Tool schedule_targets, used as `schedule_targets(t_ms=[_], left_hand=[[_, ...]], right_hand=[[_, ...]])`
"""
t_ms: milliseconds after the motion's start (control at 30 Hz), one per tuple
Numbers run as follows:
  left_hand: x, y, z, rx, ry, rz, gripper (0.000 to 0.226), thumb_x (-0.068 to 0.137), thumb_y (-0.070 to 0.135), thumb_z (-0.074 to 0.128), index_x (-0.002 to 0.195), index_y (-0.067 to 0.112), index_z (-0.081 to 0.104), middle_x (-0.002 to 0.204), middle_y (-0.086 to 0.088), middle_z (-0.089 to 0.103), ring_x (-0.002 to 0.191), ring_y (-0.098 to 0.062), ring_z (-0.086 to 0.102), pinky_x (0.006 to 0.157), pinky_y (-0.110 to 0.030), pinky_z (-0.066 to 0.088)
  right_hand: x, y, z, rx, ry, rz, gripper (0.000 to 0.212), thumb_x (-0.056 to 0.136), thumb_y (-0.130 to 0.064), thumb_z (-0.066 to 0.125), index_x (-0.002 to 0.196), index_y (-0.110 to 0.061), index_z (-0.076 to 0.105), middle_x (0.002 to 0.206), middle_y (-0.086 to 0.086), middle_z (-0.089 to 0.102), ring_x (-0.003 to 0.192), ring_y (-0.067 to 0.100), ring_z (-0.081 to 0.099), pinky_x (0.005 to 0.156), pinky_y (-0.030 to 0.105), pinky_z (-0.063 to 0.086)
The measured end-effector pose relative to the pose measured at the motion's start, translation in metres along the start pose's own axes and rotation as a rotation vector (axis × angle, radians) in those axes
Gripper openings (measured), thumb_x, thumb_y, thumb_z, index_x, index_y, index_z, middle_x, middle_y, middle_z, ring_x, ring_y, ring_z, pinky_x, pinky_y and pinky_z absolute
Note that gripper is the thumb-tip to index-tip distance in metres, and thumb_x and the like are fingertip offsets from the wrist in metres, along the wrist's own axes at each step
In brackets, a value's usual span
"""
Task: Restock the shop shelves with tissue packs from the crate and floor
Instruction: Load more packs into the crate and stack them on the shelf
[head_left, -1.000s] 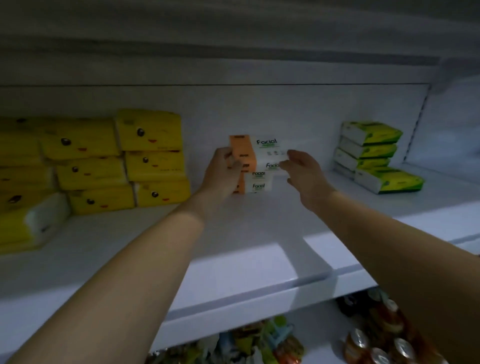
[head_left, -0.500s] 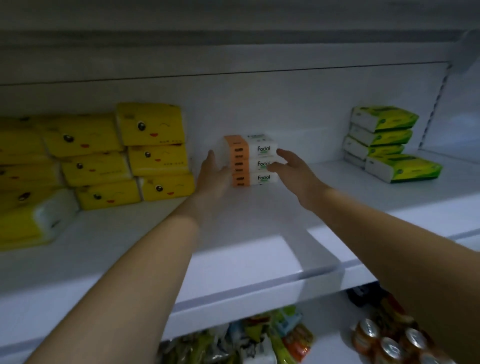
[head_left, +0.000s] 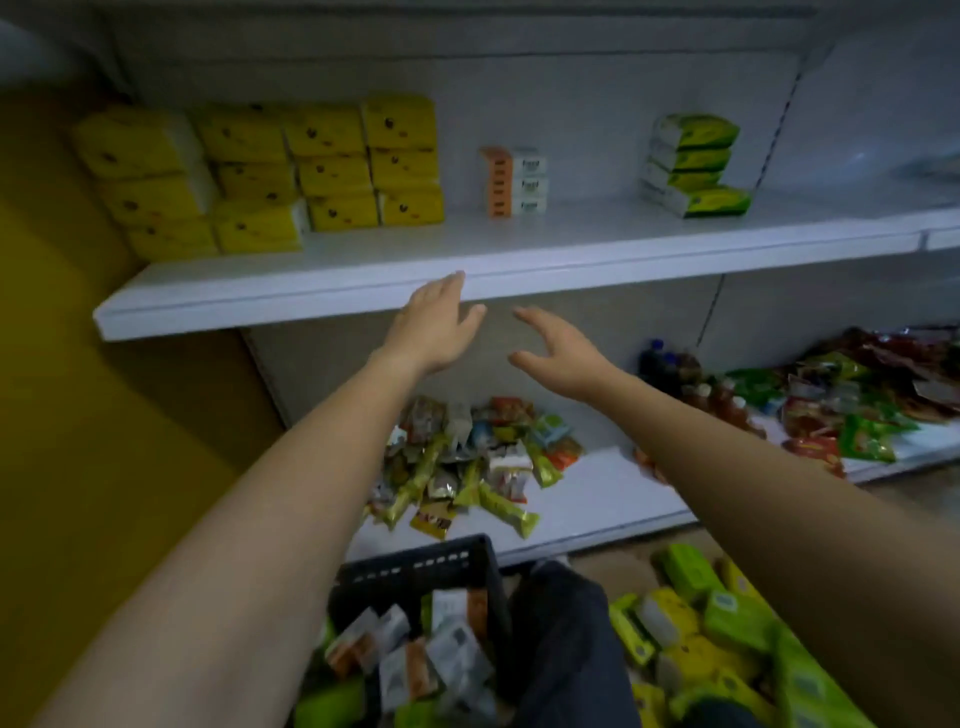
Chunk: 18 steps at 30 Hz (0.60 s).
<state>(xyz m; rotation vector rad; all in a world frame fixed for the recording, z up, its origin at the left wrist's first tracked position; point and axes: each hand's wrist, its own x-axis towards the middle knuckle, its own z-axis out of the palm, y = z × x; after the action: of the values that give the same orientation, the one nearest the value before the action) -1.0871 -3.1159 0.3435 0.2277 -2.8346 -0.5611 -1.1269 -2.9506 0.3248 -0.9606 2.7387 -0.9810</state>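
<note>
A small stack of three orange-and-white tissue packs (head_left: 511, 182) stands at the back of the white upper shelf (head_left: 363, 270). My left hand (head_left: 436, 322) and my right hand (head_left: 558, 351) hover empty in front of the shelf's front edge, fingers spread and relaxed. Below me a black crate (head_left: 415, 577) holds several more orange-and-white packs (head_left: 415, 654). Green and yellow tissue packs (head_left: 711, 618) lie on the floor at the lower right.
Yellow packs (head_left: 291, 171) are stacked at the shelf's left, green packs (head_left: 691, 166) at its right. The lower shelf holds a heap of snack sachets (head_left: 467, 462), bottles (head_left: 675, 369) and bags (head_left: 857, 400). A yellow wall (head_left: 78, 415) is on the left. My dark trouser leg (head_left: 566, 639) is beside the crate.
Both hands have let go of the orange-and-white stack and drawn back from the shelf. The view has pulled away and tilted down, showing the crate and floor.
</note>
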Motion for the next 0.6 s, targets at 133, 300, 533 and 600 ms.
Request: schedule_targets(t_ms=[133, 300, 533, 600], left_hand=[[-0.105, -0.005, 0.022, 0.048, -0.058, -0.035, 0.058, 0.100, 0.036, 0.033, 0.148, 0.009, 0.018, 0.155, -0.009, 0.020, 0.143, -0.025, 0.019, 0.116, -0.036, 0.016], [-0.191, -0.039, 0.055, 0.060, -0.162, -0.191, 0.056, 0.100, 0.037, 0.032, 0.148, 0.009, 0.020, 0.154, -0.010, 0.023, 0.141, -0.027, 0.022, 0.114, -0.038, 0.021], [-0.252, -0.083, 0.101, -0.017, -0.308, -0.400, 0.052, 0.100, 0.037, 0.030, 0.145, 0.011, 0.026, 0.148, -0.014, 0.030, 0.134, -0.033, 0.030, 0.106, -0.043, 0.032], [-0.266, -0.090, 0.112, -0.030, -0.344, -0.453, 0.053, 0.100, 0.038, 0.030, 0.145, 0.010, 0.025, 0.148, -0.014, 0.030, 0.134, -0.032, 0.031, 0.107, -0.044, 0.033]], right_hand=[[-0.075, -0.025, 0.043, 0.024, -0.099, -0.018, 0.060, 0.093, -0.026, 0.053, 0.145, -0.015, 0.027, 0.153, 0.010, 0.024, 0.142, 0.021, 0.021, 0.115, 0.031, 0.018], [-0.133, -0.039, 0.087, 0.066, -0.188, 0.028, 0.060, 0.093, -0.026, 0.053, 0.146, -0.015, 0.026, 0.151, 0.006, 0.028, 0.139, 0.021, 0.029, 0.113, 0.034, 0.026], [-0.169, -0.028, 0.148, -0.005, -0.416, 0.007, 0.060, 0.095, -0.028, 0.049, 0.147, -0.016, 0.024, 0.152, 0.005, 0.029, 0.136, 0.022, 0.033, 0.106, 0.031, 0.030], [-0.178, -0.023, 0.161, 0.015, -0.464, 0.041, 0.059, 0.095, -0.028, 0.049, 0.147, -0.018, 0.023, 0.151, 0.004, 0.028, 0.132, 0.022, 0.037, 0.103, 0.031, 0.034]])
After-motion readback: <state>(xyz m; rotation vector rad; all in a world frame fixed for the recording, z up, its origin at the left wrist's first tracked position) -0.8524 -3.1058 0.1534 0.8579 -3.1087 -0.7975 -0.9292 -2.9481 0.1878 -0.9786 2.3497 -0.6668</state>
